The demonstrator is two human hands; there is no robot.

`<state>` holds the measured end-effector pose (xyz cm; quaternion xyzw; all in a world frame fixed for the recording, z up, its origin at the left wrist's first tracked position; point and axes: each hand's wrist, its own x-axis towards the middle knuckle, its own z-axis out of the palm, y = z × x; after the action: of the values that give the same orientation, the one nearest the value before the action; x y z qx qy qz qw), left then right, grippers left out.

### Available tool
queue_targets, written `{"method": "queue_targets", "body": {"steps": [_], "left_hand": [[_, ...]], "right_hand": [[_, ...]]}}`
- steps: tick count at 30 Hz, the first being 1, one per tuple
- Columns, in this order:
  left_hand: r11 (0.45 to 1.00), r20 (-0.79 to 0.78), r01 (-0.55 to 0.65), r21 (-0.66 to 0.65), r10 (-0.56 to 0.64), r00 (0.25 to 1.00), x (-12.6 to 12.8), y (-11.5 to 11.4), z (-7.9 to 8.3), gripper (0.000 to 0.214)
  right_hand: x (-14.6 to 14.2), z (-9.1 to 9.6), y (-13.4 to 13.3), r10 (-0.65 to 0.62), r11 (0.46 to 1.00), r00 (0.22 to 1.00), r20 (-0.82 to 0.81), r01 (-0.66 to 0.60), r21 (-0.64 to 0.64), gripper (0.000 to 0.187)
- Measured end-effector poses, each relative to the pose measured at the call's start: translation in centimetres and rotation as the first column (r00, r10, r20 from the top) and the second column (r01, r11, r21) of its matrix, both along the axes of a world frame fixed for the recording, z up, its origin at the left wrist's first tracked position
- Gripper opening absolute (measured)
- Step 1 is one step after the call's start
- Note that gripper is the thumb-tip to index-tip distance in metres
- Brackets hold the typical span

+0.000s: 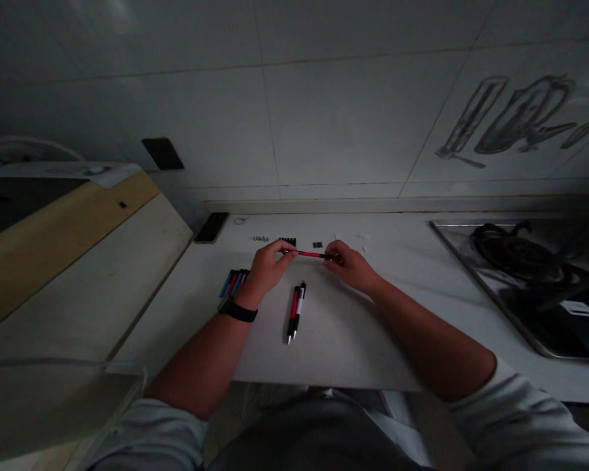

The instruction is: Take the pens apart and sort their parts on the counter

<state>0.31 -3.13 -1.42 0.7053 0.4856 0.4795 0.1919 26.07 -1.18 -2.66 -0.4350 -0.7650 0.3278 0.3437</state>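
Both my hands hold a red pen (310, 254) level above the white counter (353, 333). My left hand (266, 268), with a black watch on its wrist, pinches the pen's left end. My right hand (349, 264) grips its dark right end. Two finished pens (296, 312), one red and one white, lie side by side on the counter just below my hands. A row of coloured pen barrels (233, 282) lies beside my left hand.
Small black and white pen parts (288, 241) sit in little groups near the wall. A dark phone (211, 227) lies at the counter's back left corner. A steel gas hob (530, 275) fills the right side. A wooden and white surface (69, 261) slopes at the left.
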Motion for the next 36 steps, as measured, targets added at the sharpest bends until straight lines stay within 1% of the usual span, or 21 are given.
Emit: {"method": "queue_targets", "body": {"steps": [1, 4, 6, 8, 12, 14, 16, 19, 21, 23, 26, 30, 32, 34, 35, 36], "left_hand": [[1.0, -0.002, -0.003, -0.003, 0.003, 1.0, 0.01, 0.0, 0.0, 0.008], [1.0, -0.007, -0.007, -0.004, 0.007, 1.0, 0.05, -0.02, 0.03, 0.009], [1.0, -0.011, 0.002, -0.001, -0.002, 1.0, 0.07, -0.02, 0.04, 0.009], [1.0, -0.017, 0.013, -0.002, -0.013, 1.0, 0.08, -0.02, 0.03, 0.008], [1.0, -0.04, 0.019, -0.001, -0.019, 0.999, 0.08, -0.01, -0.01, 0.007], [1.0, -0.053, 0.017, -0.001, -0.017, 0.998, 0.07, -0.01, -0.01, 0.007], [1.0, -0.062, 0.017, -0.003, -0.017, 0.998, 0.08, -0.03, 0.01, 0.007], [1.0, -0.073, 0.022, -0.003, -0.022, 0.997, 0.1, -0.09, 0.06, 0.007], [1.0, -0.082, 0.025, -0.004, -0.025, 0.996, 0.13, -0.15, 0.09, 0.007], [1.0, -0.087, 0.025, -0.006, -0.026, 0.996, 0.16, -0.22, 0.11, 0.007], [1.0, -0.088, 0.026, -0.006, -0.026, 0.996, 0.19, -0.3, 0.13, 0.008], [0.999, -0.096, 0.036, -0.01, -0.037, 0.995, 0.15, -0.27, -0.03, 0.01], [0.999, -0.087, 0.041, -0.011, -0.042, 0.995, 0.11, -0.2, -0.14, 0.011], [0.999, -0.078, 0.042, -0.01, -0.043, 0.996, 0.09, -0.17, -0.18, 0.011], [0.999, -0.076, 0.039, -0.008, -0.04, 0.996, 0.1, -0.18, -0.17, 0.011], [0.999, -0.076, 0.037, -0.009, -0.038, 0.996, 0.12, -0.21, -0.13, 0.012]], "right_hand": [[0.0, -0.07, 0.04, 0.001, 1.0, 1.0, -0.015, -0.002, -0.014, 0.032], [-0.01, -0.28, 0.14, 0.041, 0.995, 0.999, -0.012, -0.042, -0.088, 0.029], [-0.02, -0.39, 0.19, 0.03, 0.996, 1.0, 0.003, -0.03, -0.078, 0.027], [-0.06, -0.45, 0.2, 0.011, 0.998, 1.0, 0.005, -0.011, -0.061, 0.031], [-0.19, -0.46, 0.15, 0.058, 0.988, 0.998, 0.028, -0.053, -0.144, 0.028], [-0.24, -0.44, 0.11, 0.043, 0.993, 0.998, 0.036, -0.039, -0.113, 0.025], [-0.26, -0.42, 0.06, 0.033, 0.995, 0.999, 0.031, -0.029, -0.1, 0.028], [-0.25, -0.35, -0.03, 0.074, 0.983, 0.997, 0.035, -0.067, -0.173, 0.03], [-0.26, -0.29, -0.07, 0.065, 0.987, 0.997, 0.041, -0.058, -0.153, 0.027], [-0.28, -0.24, -0.09, 0.058, 0.989, 0.997, 0.042, -0.051, -0.139, 0.028], [-0.33, -0.17, -0.1, 0.089, 0.978, 0.995, 0.044, -0.079, -0.191, 0.029], [-0.32, -0.11, -0.06, 0.048, 0.994, 0.997, 0.061, -0.041, -0.102, 0.027], [-0.26, -0.14, -0.01, 0.074, 0.989, 0.994, 0.079, -0.063, -0.132, 0.026], [-0.21, -0.21, 0.03, 0.075, 0.986, 0.993, 0.086, -0.061, -0.156, 0.024], [-0.2, -0.25, 0.03, 0.063, 0.988, 0.995, 0.081, -0.05, -0.147, 0.023], [-0.22, -0.29, 0.02, 0.053, 0.99, 0.996, 0.072, -0.043, -0.131, 0.027]]}}
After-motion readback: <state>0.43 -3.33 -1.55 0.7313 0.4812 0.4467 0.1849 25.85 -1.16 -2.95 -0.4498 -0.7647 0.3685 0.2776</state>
